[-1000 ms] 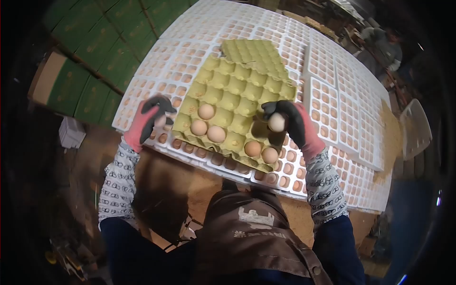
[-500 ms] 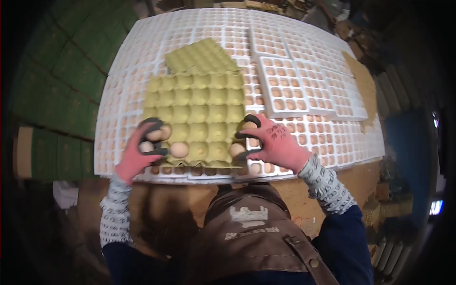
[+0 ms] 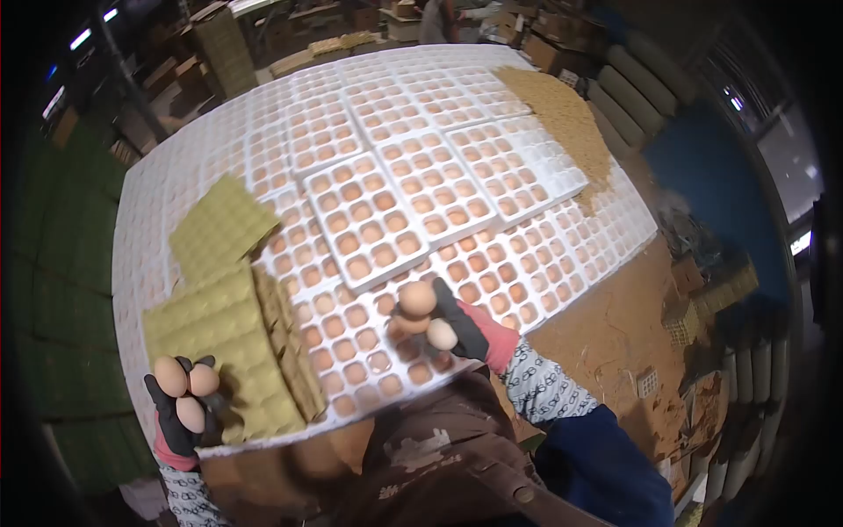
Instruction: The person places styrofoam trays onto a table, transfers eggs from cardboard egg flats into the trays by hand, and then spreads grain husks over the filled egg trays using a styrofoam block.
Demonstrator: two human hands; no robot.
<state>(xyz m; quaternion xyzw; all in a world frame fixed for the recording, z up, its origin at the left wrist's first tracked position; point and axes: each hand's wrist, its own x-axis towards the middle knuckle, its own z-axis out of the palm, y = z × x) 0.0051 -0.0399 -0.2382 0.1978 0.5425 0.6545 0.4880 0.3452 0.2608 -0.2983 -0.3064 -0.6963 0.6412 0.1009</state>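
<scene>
My left hand point(image 3: 169, 429), in a pink glove with black fingers, is closed around three brown eggs point(image 3: 171, 376) beside the yellow-green pulp egg trays point(image 3: 202, 321). My right hand point(image 3: 468, 329), gloved the same way, holds a cluster of eggs point(image 3: 417, 299), one paler than the others. It hovers over white trays whose square cells point(image 3: 362, 338) hold brown eggs. The pulp trays are stacked, their layered edge facing right. A loose pulp tray point(image 3: 224, 227) lies tilted behind them. My right palm is hidden behind its eggs.
White egg-filled trays cover the broad table, some raised in a second layer point(image 3: 364, 215). Tan grain-like material point(image 3: 562, 114) lies at the far right corner. Green stacked boxes point(image 3: 61, 290) stand to the left, and grey rolls point(image 3: 645, 79) lie beyond the right edge.
My view has turned right. Both hands, earlier at eggs in the pulp tray, now hold egg clusters. My right hand has moved over the white trays; no eggs show in the pulp tray now.
</scene>
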